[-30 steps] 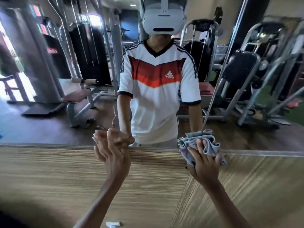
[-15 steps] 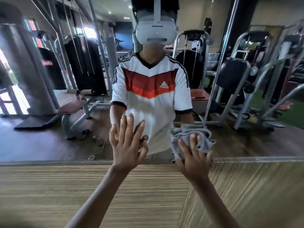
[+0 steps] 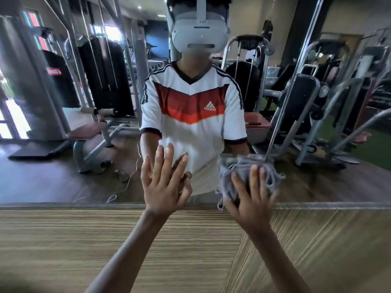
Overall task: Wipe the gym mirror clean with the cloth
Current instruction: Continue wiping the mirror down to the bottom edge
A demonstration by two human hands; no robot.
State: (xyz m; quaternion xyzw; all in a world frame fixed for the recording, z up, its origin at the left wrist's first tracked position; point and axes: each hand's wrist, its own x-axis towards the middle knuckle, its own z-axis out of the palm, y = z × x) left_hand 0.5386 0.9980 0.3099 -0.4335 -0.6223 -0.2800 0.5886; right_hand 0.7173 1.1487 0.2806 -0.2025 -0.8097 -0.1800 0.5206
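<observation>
The gym mirror (image 3: 63, 176) fills the upper part of the head view and reflects a person in a white and red shirt and gym machines. My right hand (image 3: 251, 199) holds a bunched grey cloth (image 3: 239, 168) against the glass just above the mirror's lower edge, fingers spread and curled over the wad. A corner of the cloth hangs below my thumb. My left hand (image 3: 164, 185) lies flat on the mirror beside it, fingers straight and pointing up, holding nothing.
A striped wooden panel (image 3: 84, 240) covers the wall below the mirror, under a narrow ledge (image 3: 63, 205). A slanted seam (image 3: 296, 81) between two mirror panes runs up from near the cloth.
Both hands have risen from the mirror's lower edge onto the glass. My left hand has straightened flat against the mirror. The cloth has travelled up with my right hand.
</observation>
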